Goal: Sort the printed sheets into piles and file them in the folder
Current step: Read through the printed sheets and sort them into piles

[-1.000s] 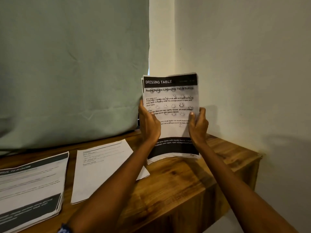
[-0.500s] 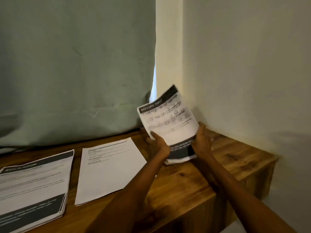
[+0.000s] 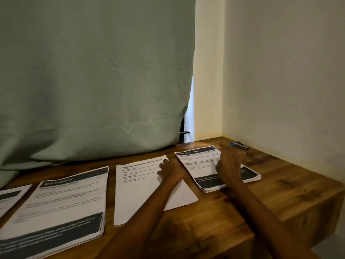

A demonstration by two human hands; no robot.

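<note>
Both arms are reaching forward over the wooden table [image 3: 233, 212]: the right hand [image 3: 230, 163] is lying flat, fingers spread and grasping nothing, pressing on the "DRESSING TABLE" stack [image 3: 200, 165], while the left hand [image 3: 170, 170] is resting at that stack's left edge, its grip blurred and impossible to tell. The stack is lying face up near the table's far right corner, white sheets with black bands, slightly fanned.

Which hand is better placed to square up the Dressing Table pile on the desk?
The right hand, probably. It lies on top of the Dressing Table pile, whose sheets look slightly fanned at the near right corner. The left hand sits at the pile's left edge, partly over the plain white sheet.
</note>
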